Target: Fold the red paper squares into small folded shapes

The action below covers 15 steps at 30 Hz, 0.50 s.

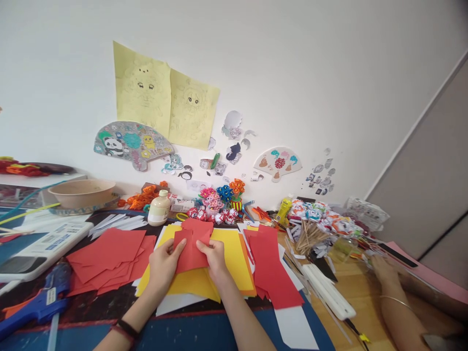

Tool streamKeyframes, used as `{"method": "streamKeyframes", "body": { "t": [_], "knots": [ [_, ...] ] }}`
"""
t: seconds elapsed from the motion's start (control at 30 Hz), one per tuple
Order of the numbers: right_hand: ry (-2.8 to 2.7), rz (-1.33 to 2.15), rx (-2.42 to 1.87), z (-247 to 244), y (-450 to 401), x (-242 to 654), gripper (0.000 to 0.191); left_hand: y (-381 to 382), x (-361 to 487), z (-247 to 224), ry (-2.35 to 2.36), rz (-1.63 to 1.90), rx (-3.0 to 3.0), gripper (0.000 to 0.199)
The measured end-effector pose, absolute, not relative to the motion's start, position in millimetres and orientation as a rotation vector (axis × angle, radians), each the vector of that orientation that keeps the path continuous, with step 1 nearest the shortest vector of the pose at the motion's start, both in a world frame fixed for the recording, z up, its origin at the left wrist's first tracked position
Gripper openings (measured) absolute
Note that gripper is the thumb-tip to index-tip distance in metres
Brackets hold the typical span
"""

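A piece of red paper (191, 258) is held up between my two hands, over a stack of yellow paper (234, 258). My left hand (164, 265) pinches its left side with the thumb on top. On the right side, my right hand (215, 258) grips it the same way. A line runs down from the paper's top edge between the thumbs; whether it is a crease or a tear I cannot tell. Behind it lies another red piece (197, 225). Red squares (109, 253) are piled to the left, and longer red strips (272, 268) lie to the right.
A blue glue gun (47, 300) lies at the left front, near a white device (47, 248). A cream bottle (159, 208) and craft flowers (223, 195) stand along the wall. To the right are a white power strip (329, 290), wooden sticks (310, 239) and another person's arm (393, 297).
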State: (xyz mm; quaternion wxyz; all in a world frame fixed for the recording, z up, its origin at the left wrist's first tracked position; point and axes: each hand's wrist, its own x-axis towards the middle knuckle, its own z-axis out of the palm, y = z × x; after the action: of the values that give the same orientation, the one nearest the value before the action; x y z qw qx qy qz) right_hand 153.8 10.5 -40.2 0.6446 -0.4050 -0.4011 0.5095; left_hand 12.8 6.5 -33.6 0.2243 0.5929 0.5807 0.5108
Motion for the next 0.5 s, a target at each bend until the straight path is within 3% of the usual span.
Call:
{"method": "streamKeyframes", "body": {
  "t": [0.5],
  "knots": [
    [-0.964, 1.024, -0.965, -43.7, 10.3, 150.5, 0.032, 5.6, 14.5, -33.6, 1.644, 1.435, 1.673, 0.048]
  ]
}}
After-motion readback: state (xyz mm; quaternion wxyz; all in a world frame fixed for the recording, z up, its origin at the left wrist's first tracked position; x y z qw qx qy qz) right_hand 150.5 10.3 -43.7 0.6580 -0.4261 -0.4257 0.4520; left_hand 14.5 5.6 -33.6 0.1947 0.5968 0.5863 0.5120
